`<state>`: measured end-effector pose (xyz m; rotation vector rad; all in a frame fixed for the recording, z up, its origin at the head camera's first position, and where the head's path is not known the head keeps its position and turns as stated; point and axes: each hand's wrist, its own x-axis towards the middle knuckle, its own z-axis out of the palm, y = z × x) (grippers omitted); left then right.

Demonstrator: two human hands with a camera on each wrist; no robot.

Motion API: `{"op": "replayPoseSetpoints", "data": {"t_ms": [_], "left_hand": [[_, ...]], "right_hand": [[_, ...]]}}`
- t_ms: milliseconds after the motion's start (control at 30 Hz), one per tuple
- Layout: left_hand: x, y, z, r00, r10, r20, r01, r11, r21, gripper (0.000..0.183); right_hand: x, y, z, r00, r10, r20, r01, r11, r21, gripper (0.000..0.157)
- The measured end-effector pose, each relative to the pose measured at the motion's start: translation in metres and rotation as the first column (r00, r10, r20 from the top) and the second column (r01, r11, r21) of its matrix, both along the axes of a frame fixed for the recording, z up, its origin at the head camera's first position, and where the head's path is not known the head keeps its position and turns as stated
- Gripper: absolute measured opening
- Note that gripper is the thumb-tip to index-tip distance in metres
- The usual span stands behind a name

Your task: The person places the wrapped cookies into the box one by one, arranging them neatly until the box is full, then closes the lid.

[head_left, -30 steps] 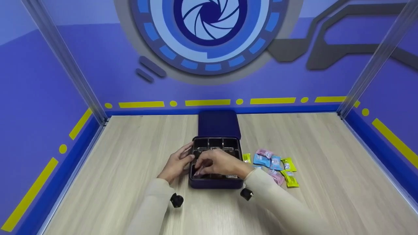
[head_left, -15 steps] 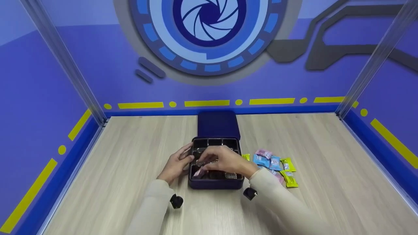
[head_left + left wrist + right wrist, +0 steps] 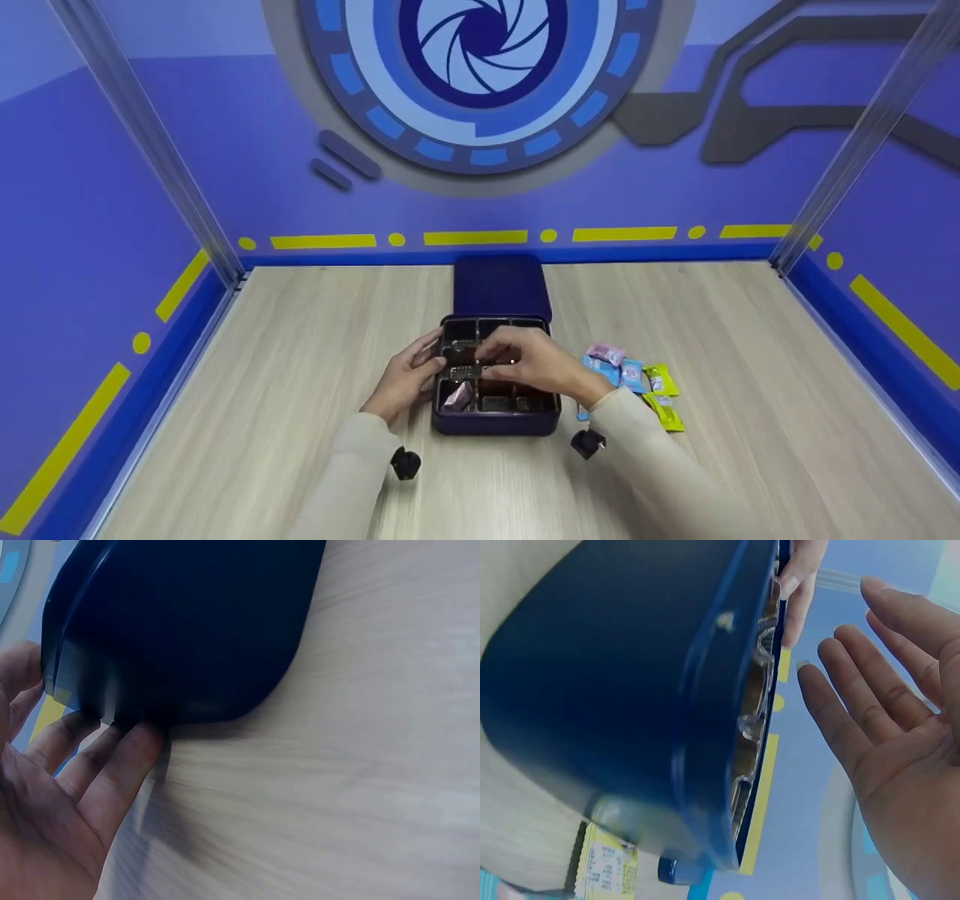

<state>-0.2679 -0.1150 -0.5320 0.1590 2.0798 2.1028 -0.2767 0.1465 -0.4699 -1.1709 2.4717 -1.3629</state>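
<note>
A dark blue box (image 3: 495,426) stands open, with a divided dark tray inside. In its front left compartment lies a pink wrapped candy (image 3: 457,397). My left hand (image 3: 401,379) holds the box at its left side, thumb at the rim and fingertips against the outer wall; the left wrist view shows the fingers (image 3: 120,780) on that wall. Over the tray hovers my right hand (image 3: 536,364), its fingers loosely bent with nothing between them. The right wrist view shows the palm of this right hand (image 3: 900,720) apart from the box, hiding part of the compartments in the head view.
Several wrapped candies lie right of the box, among them a pink candy (image 3: 605,352), a blue candy (image 3: 632,375) and a yellow candy (image 3: 666,412). The box's lid (image 3: 502,285) lies folded back near the blue rear wall (image 3: 337,210).
My right hand has let go of the pink candy, which stays in the front left compartment, and has risen up and to the right. The left hand keeps its place on the box.
</note>
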Motion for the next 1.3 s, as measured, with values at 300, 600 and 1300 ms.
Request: {"op": "replayPoseSetpoints", "data": {"t_ms": [300, 600, 1300], "left_hand": [[0.0, 0.0, -0.001, 1.0, 0.004, -0.013, -0.005, 1.0, -0.028, 0.06], [0.001, 0.001, 0.001, 1.0, 0.023, 0.004, -0.023, 1.0, -0.015, 0.059], [0.002, 0.002, 0.003, 1.0, 0.025, 0.004, -0.025, 0.999, -0.022, 0.06]], "right_hand": [[-0.001, 0.017, -0.003, 0.996, -0.052, 0.075, 0.056, 0.997, -0.046, 0.025], [0.0, 0.038, -0.006, 0.986, -0.144, 0.088, 0.146, 0.989, -0.017, 0.026], [-0.006, 0.083, -0.018, 0.951, -0.303, 0.058, 0.306, 0.951, -0.052, 0.026]]}}
